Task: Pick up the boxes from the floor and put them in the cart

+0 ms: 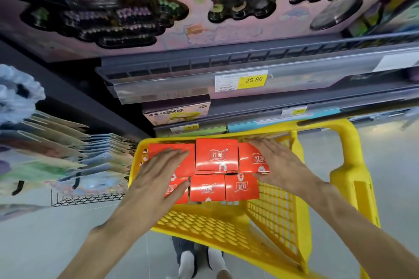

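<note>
Cart [344, 179]: yellow plastic, standing against the shelf [226, 88].
Boxes [216, 155]: six red ones packed in two rows at the cart's far end.
Left hand [156, 179]: spread flat, palm down on the left boxes, gripping nothing.
Right hand [278, 163]: open, fingers splayed against the right far box, thumb under its near edge.
Floor [45, 240]: grey, no boxes showing.

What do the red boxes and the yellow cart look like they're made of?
Red boxes: likely thin printed cardboard, slightly glossy, with folded edges and a bent corner on the far-right one. Yellow cart: apparently moulded plastic, smooth and uniformly coloured, with grid-perforated walls and a thick rounded rim.
</note>
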{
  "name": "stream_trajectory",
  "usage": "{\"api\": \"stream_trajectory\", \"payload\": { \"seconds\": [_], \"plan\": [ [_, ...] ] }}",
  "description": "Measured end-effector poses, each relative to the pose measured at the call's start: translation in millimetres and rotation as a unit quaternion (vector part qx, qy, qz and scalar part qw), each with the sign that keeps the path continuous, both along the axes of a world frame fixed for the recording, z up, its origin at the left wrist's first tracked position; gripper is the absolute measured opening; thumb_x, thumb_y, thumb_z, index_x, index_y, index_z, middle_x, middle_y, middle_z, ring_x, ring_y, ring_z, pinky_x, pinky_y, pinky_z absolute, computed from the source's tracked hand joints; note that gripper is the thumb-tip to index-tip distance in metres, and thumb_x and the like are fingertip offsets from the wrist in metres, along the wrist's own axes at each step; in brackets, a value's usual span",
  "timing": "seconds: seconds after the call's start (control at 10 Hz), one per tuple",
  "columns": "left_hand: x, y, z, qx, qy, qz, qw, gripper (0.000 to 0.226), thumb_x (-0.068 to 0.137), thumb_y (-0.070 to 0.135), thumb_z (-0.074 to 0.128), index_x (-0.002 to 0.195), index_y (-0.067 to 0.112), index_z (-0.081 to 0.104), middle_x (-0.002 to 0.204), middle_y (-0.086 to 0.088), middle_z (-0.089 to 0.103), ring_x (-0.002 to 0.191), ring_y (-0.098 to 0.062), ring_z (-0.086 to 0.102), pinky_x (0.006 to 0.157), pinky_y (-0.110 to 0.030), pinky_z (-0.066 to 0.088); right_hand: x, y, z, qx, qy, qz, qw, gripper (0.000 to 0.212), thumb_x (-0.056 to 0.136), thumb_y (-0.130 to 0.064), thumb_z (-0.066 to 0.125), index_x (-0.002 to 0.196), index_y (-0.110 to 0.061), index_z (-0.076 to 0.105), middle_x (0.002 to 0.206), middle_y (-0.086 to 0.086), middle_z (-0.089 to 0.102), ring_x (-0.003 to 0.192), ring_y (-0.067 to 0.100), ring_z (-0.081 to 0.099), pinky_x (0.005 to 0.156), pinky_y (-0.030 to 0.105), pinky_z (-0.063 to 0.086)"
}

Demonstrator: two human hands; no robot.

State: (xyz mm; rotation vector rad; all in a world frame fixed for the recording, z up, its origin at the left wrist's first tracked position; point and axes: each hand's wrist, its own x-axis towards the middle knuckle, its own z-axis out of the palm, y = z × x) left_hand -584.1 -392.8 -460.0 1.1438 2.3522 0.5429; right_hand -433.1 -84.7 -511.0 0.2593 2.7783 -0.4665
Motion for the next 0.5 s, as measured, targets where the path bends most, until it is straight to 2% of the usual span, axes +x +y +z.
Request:
{"api": "stream_trajectory", "payload": {
  "seconds": [0.1, 0.2, 0.4, 0.5],
  "plan": [
    [1.4, -1.4, -4.9, -0.003, 0.005, 0.001, 1.0, 0.059, 0.097, 0.049, 0.045, 0.151, 0.032, 0.03, 0.153, 0.016, 0.033, 0.143, -0.004, 0.024, 0.115, -0.039, 0.03, -5.4, -1.2, -2.8, -0.009, 0.013, -0.012, 1.0, 0.091, 0.078, -0.046, 0.074, 0.15, -0.02, 0.025, 0.148, 0.002, 0.039, 0.138, 0.02, 0.033, 0.114, 0.027, 0.019],
    [3.9, -0.6, -7.4, -0.011, 0.008, 0.004, 1.0, 0.059, 0.097, 0.049, 0.045, 0.151, 0.03, 0.032, 0.153, 0.014, 0.033, 0.145, -0.007, 0.023, 0.115, -0.043, 0.03, -8.3, -0.5, 1.1, -0.02, 0.006, -0.003, 1.0, 0.091, 0.079, -0.044, 0.075, 0.151, -0.02, 0.024, 0.149, 0.001, 0.037, 0.138, 0.019, 0.031, 0.115, 0.028, 0.019],
    [8.2, 2.2, 4.0, -0.014, 0.03, -0.015, 0.999, 0.059, 0.097, 0.05, 0.042, 0.151, 0.03, 0.031, 0.155, 0.011, 0.033, 0.147, -0.01, 0.021, 0.116, -0.045, 0.03, -4.1, -0.9, 12.0, 0.013, 0.011, 0.017, 1.0, 0.094, 0.076, -0.049, 0.076, 0.151, -0.018, 0.028, 0.145, 0.001, 0.039, 0.136, 0.022, 0.032, 0.111, 0.042, 0.036],
    [6.1, 5.8, 21.8, -0.015, 0.044, -0.026, 0.999, 0.059, 0.095, 0.053, 0.04, 0.15, 0.031, 0.032, 0.154, 0.01, 0.033, 0.145, -0.012, 0.024, 0.113, -0.046, 0.033, 1.2, 2.3, 30.5, 0.004, 0.024, -0.005, 1.0, 0.082, 0.078, -0.062, 0.065, 0.144, -0.022, 0.04, 0.141, -0.001, 0.043, 0.134, 0.024, 0.034, 0.11, 0.044, 0.037]
  ]
}}
